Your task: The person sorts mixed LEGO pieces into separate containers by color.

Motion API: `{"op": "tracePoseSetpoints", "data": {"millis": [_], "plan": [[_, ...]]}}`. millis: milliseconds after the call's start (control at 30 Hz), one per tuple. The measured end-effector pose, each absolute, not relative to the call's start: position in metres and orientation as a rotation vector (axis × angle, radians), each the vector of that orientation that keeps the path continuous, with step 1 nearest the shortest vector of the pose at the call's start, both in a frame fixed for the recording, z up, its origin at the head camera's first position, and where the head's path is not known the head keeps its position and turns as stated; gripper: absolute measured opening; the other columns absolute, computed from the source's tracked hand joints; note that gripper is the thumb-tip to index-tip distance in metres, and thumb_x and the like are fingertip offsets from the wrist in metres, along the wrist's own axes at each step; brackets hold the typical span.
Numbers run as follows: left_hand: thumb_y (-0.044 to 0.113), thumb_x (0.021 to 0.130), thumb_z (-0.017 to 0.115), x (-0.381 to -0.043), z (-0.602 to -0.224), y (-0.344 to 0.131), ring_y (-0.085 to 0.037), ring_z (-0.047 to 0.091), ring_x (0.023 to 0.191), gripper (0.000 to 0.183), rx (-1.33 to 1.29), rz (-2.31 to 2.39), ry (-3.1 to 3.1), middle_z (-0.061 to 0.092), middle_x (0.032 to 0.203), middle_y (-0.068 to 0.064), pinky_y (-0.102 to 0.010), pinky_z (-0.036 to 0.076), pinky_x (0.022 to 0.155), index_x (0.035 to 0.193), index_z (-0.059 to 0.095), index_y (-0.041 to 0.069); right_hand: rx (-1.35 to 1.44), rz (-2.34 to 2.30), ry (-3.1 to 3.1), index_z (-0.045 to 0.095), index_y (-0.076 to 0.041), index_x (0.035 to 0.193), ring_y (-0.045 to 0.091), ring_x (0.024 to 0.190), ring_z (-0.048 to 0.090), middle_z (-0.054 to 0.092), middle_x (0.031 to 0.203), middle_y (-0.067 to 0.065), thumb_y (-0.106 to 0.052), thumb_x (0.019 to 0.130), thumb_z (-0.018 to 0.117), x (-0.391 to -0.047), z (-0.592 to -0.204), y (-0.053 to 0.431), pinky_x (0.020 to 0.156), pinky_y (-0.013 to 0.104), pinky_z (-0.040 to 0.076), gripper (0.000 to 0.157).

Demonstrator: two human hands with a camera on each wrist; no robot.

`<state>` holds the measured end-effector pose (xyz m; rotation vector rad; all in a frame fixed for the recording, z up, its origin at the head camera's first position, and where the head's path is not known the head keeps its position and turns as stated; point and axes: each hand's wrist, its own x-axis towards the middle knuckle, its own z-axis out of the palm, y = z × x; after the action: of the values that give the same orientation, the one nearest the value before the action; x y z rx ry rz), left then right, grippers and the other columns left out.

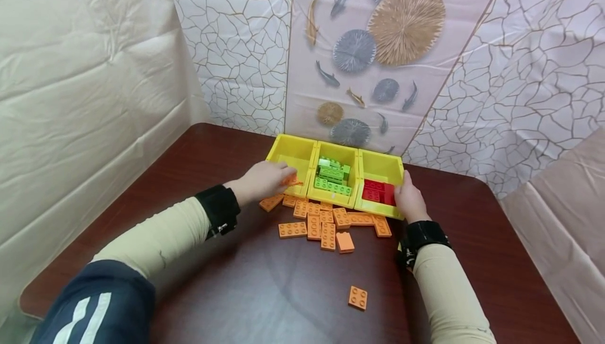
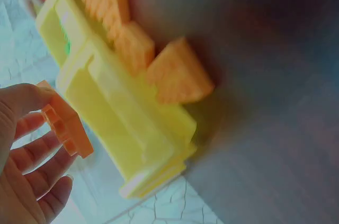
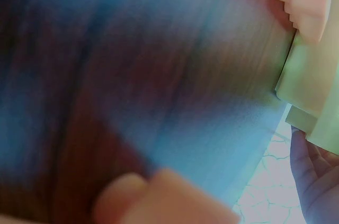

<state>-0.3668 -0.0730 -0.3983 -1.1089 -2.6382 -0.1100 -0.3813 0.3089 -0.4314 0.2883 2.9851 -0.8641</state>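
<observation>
My left hand [image 1: 264, 180] pinches an orange toy building brick [image 2: 68, 121] between thumb and fingers. It is at the left compartment of a row of three joined yellow bins [image 1: 333, 199], and no bricks show in that compartment. Green bricks [image 1: 332, 173] lie in the middle bin, red bricks [image 1: 373, 190] in the right one. At the right end of the row, my right hand [image 1: 412, 199] grips the bin's outer side, thumb near the rim; its other fingers are mostly hidden in the head view.
Several orange bricks [image 1: 327, 233] lie loose along the front of the bins. A single orange brick [image 1: 357, 298] sits nearer on the dark brown table [image 1: 264, 281]. Patterned cloth [image 1: 236, 44] hangs behind the table, and plain cloth [image 1: 85, 71] hangs at the left.
</observation>
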Motion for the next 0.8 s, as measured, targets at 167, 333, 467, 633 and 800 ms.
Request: {"op": "tracePoseSetpoints", "data": {"millis": [167,333,467,633,800], "plan": [[0.020,0.088,0.064,-0.390,-0.394,-0.067,-0.018,0.054,0.080,0.033,-1.031,-0.003,-2.751,0.058,0.094,-0.003,-0.032,0.047,0.075,0.119,0.059,0.011,0.279,-0.844,2.989,-0.010,-0.008,0.148,0.042,0.117,0.044,0.029,0.142,0.031,-0.017,0.101,0.028,-0.382,-0.435,0.310,0.094,0.054,0.037,0.061],[0.015,0.093,0.056,-0.411,-0.401,-0.058,-0.018,0.054,0.085,0.026,-0.962,0.085,-2.891,0.059,0.097,-0.003,-0.034,0.045,0.080,0.119,0.059,0.013,0.284,-0.845,3.000,-0.009,-0.008,0.148,0.041,0.116,0.044,0.030,0.141,0.030,-0.017,0.101,0.029,-0.383,-0.437,0.310,0.094,0.054,0.037,0.061],[0.013,0.095,0.052,-0.421,-0.406,-0.055,-0.019,0.053,0.084,0.018,-0.905,0.173,-2.975,0.059,0.092,-0.003,-0.035,0.044,0.081,0.110,0.063,0.013,0.283,-0.847,3.000,-0.009,-0.008,0.148,0.041,0.115,0.045,0.031,0.141,0.030,-0.017,0.101,0.030,-0.383,-0.437,0.309,0.094,0.054,0.037,0.061],[0.015,0.095,0.050,-0.427,-0.405,-0.053,-0.021,0.052,0.085,0.014,-0.837,0.097,-3.097,0.059,0.091,-0.004,-0.036,0.041,0.083,0.101,0.063,0.011,0.290,-0.857,3.012,-0.007,-0.007,0.148,0.041,0.118,0.043,0.030,0.142,0.030,-0.016,0.101,0.031,-0.385,-0.437,0.310,0.096,0.054,0.035,0.061],[0.019,0.095,0.050,-0.432,-0.402,-0.048,-0.021,0.052,0.090,0.018,-0.728,-0.076,-3.233,0.060,0.099,-0.003,-0.035,0.038,0.088,0.105,0.064,0.012,0.306,-0.860,3.016,-0.006,-0.007,0.148,0.040,0.118,0.044,0.030,0.142,0.030,-0.016,0.101,0.032,-0.385,-0.435,0.312,0.096,0.054,0.035,0.061]]}}
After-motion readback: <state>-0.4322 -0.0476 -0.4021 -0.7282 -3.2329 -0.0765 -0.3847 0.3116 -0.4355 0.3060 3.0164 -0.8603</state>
